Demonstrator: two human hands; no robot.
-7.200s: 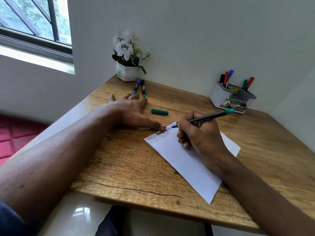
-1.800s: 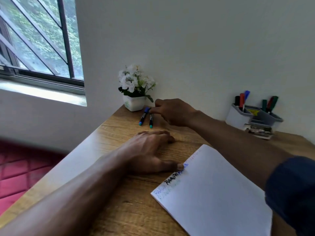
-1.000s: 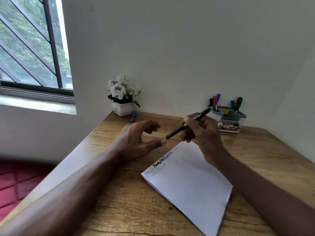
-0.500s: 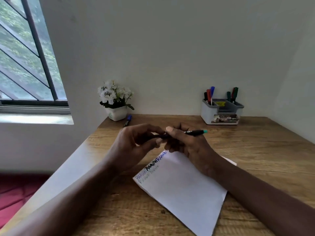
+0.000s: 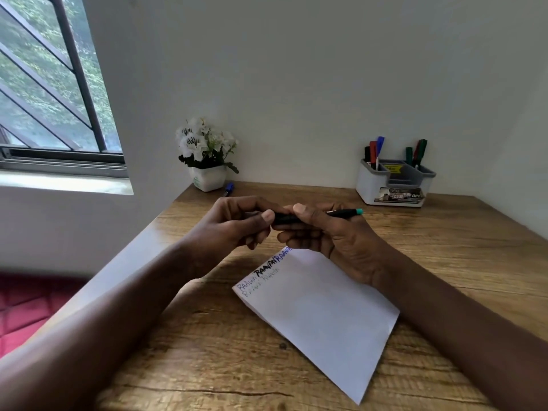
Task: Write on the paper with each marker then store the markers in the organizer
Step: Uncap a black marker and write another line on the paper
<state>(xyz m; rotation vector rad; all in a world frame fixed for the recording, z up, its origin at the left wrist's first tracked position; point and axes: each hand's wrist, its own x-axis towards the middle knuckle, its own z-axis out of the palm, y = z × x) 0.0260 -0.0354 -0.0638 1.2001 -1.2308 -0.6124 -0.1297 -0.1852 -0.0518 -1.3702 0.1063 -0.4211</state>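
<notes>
I hold a black marker (image 5: 341, 214) with a teal end level above the desk. My right hand (image 5: 329, 232) grips its barrel, and my left hand (image 5: 237, 223) closes on its left end, which is hidden by my fingers. Under the hands lies the white paper (image 5: 320, 315) with words in black, blue and pale ink along its top edge. The grey and white organizer (image 5: 394, 185) stands at the back right with several markers upright in it. A blue marker (image 5: 228, 188) lies beside the flower pot.
A white pot of white flowers (image 5: 207, 155) stands at the desk's back left corner by the wall. The wooden desk (image 5: 444, 250) ends at its left edge above a red floor. A barred window is at the left.
My right hand picked up the teal-ended marker from beside the flower pot and brought it over the paper. My left hand left the paper and closed on the marker's left end.
</notes>
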